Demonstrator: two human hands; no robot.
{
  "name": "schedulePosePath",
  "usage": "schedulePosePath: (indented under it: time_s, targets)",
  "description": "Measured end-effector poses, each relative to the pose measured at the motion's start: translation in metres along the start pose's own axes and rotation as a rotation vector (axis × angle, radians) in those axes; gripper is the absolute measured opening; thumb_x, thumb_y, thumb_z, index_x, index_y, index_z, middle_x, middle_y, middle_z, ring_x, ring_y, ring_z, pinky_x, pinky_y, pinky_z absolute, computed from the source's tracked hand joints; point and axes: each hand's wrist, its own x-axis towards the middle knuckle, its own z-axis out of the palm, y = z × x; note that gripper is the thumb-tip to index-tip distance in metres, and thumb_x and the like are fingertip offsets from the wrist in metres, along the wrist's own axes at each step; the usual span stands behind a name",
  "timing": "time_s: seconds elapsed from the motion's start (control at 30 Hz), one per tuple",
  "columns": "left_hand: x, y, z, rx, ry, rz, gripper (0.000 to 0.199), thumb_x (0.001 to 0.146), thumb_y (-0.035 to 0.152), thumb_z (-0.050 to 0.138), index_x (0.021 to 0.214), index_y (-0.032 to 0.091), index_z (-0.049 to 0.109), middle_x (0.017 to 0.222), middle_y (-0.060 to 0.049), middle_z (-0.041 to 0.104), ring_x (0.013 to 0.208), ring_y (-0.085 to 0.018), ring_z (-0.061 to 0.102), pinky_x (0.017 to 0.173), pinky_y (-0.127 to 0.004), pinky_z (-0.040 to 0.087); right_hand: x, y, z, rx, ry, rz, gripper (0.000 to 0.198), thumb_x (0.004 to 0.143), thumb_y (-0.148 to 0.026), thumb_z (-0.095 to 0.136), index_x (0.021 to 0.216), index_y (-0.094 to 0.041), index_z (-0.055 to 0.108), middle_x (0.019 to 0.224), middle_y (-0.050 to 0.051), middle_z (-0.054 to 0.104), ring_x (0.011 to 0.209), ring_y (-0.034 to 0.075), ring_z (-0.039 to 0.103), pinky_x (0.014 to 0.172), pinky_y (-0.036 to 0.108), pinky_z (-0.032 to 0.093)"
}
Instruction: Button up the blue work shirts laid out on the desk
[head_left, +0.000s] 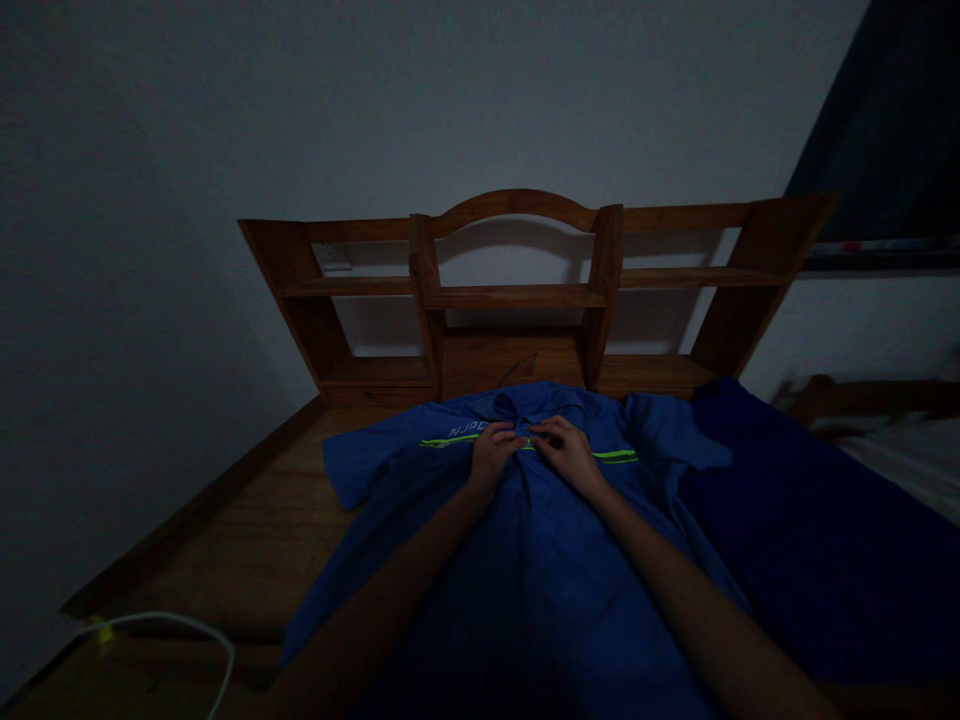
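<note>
A blue short-sleeved shirt (465,540) lies spread out, front side up, with its collar toward the wooden shelf unit. Yellow-green stripes cross its chest, and pale lettering sits above them on the left. Both my hands meet at the front opening, just below the collar. My left hand (495,452) pinches the cloth at the stripe, fingertips pressed together. Close beside it, my right hand (566,448) grips the other side of the opening with bent fingers. Whether a button is between the fingertips is too dark and small to tell.
Behind the shirt stands a wooden shelf unit (517,297) against a pale wall. Dark blue cloth (817,540) lies at the right. A white cable (176,618) curves over the wooden surface (262,520) at lower left. A dark window or curtain (892,130) is at upper right.
</note>
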Motion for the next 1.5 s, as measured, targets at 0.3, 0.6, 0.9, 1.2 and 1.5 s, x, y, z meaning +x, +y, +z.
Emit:
schedulePosePath:
  time_s: [0.3, 0.6, 0.9, 1.2, 1.5]
  targets:
    - [0.008, -0.004, -0.002, 0.163, -0.065, 0.175, 0.022, 0.059, 0.015, 0.073, 0.076, 0.016, 0.059, 0.069, 0.001, 0.064, 0.067, -0.013, 0.063, 0.066, -0.024, 0.049, -0.002, 0.000, 0.003, -0.097, 0.034, -0.052, 0.017, 0.085, -0.025, 0.058, 0.099, -0.023, 0.069, 0.094, 0.003, 0.059, 0.082, 0.013, 0.057, 0.076, 0.025, 0.046]
    - [0.010, -0.007, -0.002, 0.209, -0.123, 0.274, 0.018, 0.069, 0.021, 0.069, 0.082, 0.017, 0.057, 0.073, 0.000, 0.065, 0.070, -0.013, 0.065, 0.068, -0.024, 0.050, -0.002, -0.003, 0.001, -0.165, 0.008, -0.072, 0.023, 0.090, -0.030, 0.052, 0.107, -0.022, 0.064, 0.098, 0.004, 0.059, 0.083, 0.013, 0.058, 0.076, 0.025, 0.047]
    - [-0.004, 0.009, 0.003, 0.384, -0.107, 0.455, 0.010, 0.076, 0.018, 0.062, 0.085, 0.018, 0.058, 0.080, -0.001, 0.064, 0.078, -0.013, 0.064, 0.075, -0.025, 0.050, -0.007, -0.022, -0.002, -0.666, -0.126, -0.076, 0.036, 0.098, -0.038, 0.030, 0.117, -0.023, 0.056, 0.112, 0.006, 0.057, 0.087, 0.014, 0.060, 0.066, 0.023, 0.042]
    - [-0.005, -0.004, 0.003, 0.314, -0.234, 0.264, 0.040, 0.070, 0.026, 0.074, 0.103, 0.018, 0.053, 0.101, -0.009, 0.063, 0.094, -0.017, 0.063, 0.083, -0.033, 0.051, 0.016, -0.008, -0.003, -0.884, -0.345, -0.071, 0.030, 0.096, -0.028, 0.034, 0.100, -0.015, 0.061, 0.105, 0.011, 0.059, 0.076, 0.015, 0.061, 0.061, 0.023, 0.039]
    - [-0.015, 0.025, -0.041, 0.654, -0.658, 0.301, 0.028, 0.083, 0.043, 0.057, 0.086, 0.016, 0.066, 0.082, -0.003, 0.064, 0.077, -0.015, 0.058, 0.074, -0.026, 0.045, 0.020, -0.026, -0.021, -0.778, -0.299, -0.128, 0.031, 0.095, -0.031, 0.038, 0.123, -0.022, 0.049, 0.111, 0.006, 0.057, 0.092, 0.015, 0.059, 0.078, 0.024, 0.043]
